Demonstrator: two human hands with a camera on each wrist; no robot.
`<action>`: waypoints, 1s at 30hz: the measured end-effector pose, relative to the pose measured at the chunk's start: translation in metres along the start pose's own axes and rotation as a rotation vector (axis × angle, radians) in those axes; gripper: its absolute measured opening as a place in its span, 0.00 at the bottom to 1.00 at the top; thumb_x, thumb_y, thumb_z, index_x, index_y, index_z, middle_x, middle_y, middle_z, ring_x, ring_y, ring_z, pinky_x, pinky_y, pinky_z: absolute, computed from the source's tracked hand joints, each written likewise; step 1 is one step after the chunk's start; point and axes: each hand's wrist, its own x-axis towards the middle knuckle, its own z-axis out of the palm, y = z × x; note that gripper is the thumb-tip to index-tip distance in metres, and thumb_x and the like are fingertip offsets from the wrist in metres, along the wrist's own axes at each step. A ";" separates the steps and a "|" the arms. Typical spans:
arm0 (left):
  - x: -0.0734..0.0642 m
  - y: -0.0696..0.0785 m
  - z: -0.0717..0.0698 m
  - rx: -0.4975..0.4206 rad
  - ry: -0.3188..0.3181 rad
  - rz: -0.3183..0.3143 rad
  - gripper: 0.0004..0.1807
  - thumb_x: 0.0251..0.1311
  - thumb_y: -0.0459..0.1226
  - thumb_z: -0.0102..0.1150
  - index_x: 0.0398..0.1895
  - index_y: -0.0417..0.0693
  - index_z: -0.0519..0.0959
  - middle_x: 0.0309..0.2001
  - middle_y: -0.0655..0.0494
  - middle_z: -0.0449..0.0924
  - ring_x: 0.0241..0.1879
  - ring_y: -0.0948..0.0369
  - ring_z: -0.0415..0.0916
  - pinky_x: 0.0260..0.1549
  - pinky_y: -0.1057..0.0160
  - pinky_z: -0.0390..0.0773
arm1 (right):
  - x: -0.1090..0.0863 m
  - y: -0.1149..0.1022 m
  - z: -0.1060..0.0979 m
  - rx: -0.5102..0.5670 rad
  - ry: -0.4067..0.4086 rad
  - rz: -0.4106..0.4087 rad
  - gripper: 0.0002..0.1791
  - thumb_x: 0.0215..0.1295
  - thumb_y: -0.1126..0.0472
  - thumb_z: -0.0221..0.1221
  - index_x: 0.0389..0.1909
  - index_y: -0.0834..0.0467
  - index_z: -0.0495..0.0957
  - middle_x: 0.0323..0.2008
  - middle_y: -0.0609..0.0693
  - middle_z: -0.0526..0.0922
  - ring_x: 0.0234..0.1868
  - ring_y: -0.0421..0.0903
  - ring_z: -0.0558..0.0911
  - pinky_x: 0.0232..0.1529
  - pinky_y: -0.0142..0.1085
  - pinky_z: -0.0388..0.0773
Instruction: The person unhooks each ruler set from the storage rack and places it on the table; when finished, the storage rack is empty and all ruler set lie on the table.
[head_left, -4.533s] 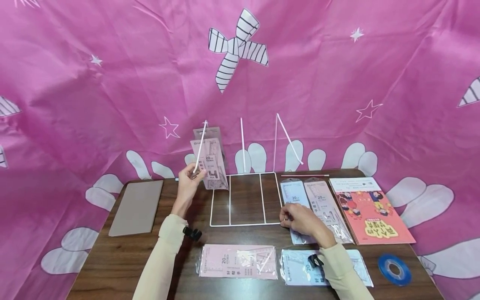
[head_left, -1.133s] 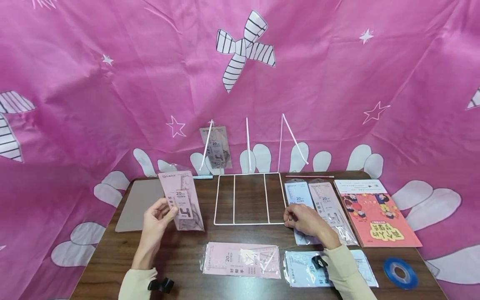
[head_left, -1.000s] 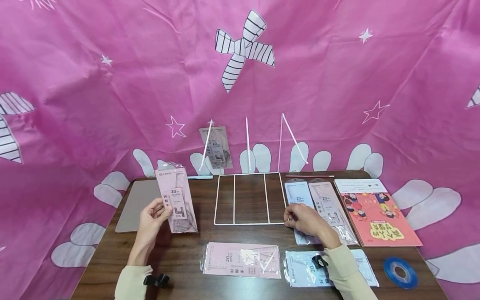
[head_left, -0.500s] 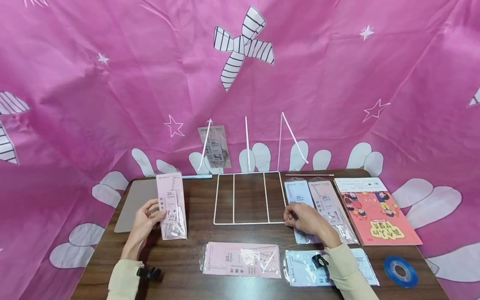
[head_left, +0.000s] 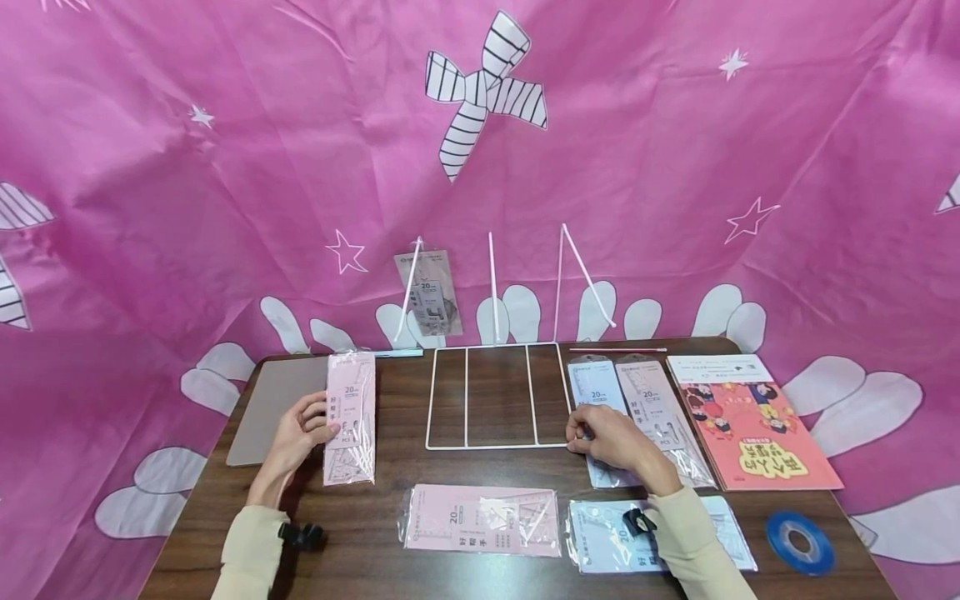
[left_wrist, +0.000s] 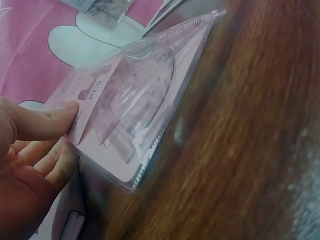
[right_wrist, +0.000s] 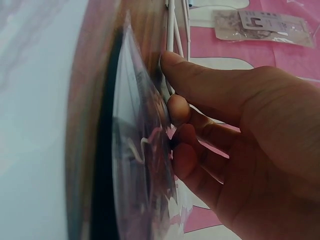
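My left hand (head_left: 298,435) pinches a pink ruler set (head_left: 351,417) in a clear plastic sleeve, left of the rack. In the left wrist view the thumb (left_wrist: 50,122) lies on the set's face, and its far end tilts off the wood. My right hand (head_left: 611,437) grips the near right corner of a white wire display rack (head_left: 498,447); in the right wrist view thumb and index finger meet at the wire. Beside that hand lie a blue ruler set (head_left: 596,387), partly hidden by it, and another pink set (head_left: 651,404). A greyish set (head_left: 429,292) hangs from the rack's left prong.
In front lie a pink set (head_left: 480,521) and a blue set (head_left: 600,537), partly under the right forearm. A grey-beige notebook-like board (head_left: 273,408) is at left, a red booklet (head_left: 757,425) and blue tape roll (head_left: 801,542) at right. Pens (head_left: 401,353) lie along the back.
The left hand has brought the pink set from the rack's left prong leftward and down to the tabletop, turning it straighter. The right hand has stayed at the rack's corner.
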 end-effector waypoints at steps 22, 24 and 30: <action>0.005 0.009 0.005 0.492 0.004 0.035 0.36 0.53 0.14 0.67 0.68 0.20 0.69 0.54 0.22 0.78 0.45 0.49 0.82 0.40 0.71 0.82 | 0.000 0.002 0.004 -0.011 0.009 0.011 0.13 0.57 0.61 0.76 0.27 0.46 0.80 0.24 0.38 0.75 0.28 0.39 0.74 0.33 0.35 0.69; 0.005 0.011 0.007 0.537 0.017 0.056 0.34 0.54 0.14 0.67 0.67 0.20 0.70 0.53 0.23 0.79 0.48 0.43 0.81 0.43 0.71 0.82 | 0.001 0.002 0.004 -0.011 0.008 0.012 0.13 0.57 0.61 0.76 0.26 0.46 0.80 0.24 0.38 0.75 0.28 0.39 0.74 0.33 0.35 0.69; 0.014 0.015 0.012 0.507 0.057 0.087 0.31 0.55 0.16 0.67 0.65 0.23 0.74 0.52 0.25 0.81 0.51 0.40 0.81 0.45 0.73 0.81 | 0.000 0.004 0.004 -0.011 0.008 0.004 0.13 0.57 0.61 0.76 0.26 0.46 0.80 0.23 0.37 0.74 0.28 0.38 0.73 0.32 0.35 0.69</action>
